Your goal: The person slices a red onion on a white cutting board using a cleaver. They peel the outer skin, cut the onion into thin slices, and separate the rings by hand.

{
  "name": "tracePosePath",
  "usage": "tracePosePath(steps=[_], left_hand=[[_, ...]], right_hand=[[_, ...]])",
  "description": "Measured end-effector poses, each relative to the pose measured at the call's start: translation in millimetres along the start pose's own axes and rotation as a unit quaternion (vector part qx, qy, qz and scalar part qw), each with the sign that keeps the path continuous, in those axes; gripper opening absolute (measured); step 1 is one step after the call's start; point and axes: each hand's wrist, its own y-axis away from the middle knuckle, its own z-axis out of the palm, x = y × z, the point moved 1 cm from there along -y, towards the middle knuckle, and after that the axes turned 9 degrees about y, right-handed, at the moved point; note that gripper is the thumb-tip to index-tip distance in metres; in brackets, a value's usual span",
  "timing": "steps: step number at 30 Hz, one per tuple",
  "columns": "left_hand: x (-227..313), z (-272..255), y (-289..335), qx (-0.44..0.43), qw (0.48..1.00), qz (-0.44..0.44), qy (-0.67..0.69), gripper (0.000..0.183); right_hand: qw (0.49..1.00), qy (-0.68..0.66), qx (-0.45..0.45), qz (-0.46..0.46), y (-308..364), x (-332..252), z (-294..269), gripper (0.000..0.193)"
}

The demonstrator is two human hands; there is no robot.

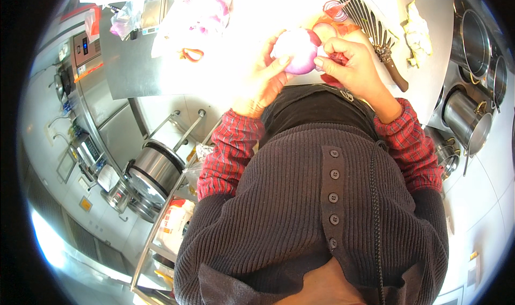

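Observation:
A purple-red onion (304,54) is held above the table's near edge in my left hand (264,79), its thumb and fingers wrapped round the left side. At the onion's right side, my right hand (351,64) is closed in a pinch, thumb against bent forefinger. A dark red piece of onion skin (331,81) shows just under those fingers. Beyond the right hand lie a cut onion piece with rings (335,10) and orange-brown skins (347,28). Strong glare hides part of the left hand and the onion's upper left.
A knife with a brown handle (396,73) and dark-striped blade lies to the right. Past it are pale vegetable scraps (417,32). At the far left stand a clear bag of red onions (210,9) and a small scale (152,16). Steel pots (465,118) stand right of the table.

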Motion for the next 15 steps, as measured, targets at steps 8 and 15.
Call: tracePosePath(steps=[8, 15], left_hand=[[-16.7, -1.4, -2.2, 0.014, 1.0, -0.018, 0.02, 0.079], [2.1, -15.7, 2.2, -0.067, 0.996, -0.033, 0.046, 0.073]], right_hand=[[1.0, -0.006, -0.024, -0.018, 6.1, 5.6, -3.4, 0.018], [0.978, -0.166, 0.07, 0.101, 6.4, 16.0, -51.8, 0.009]])
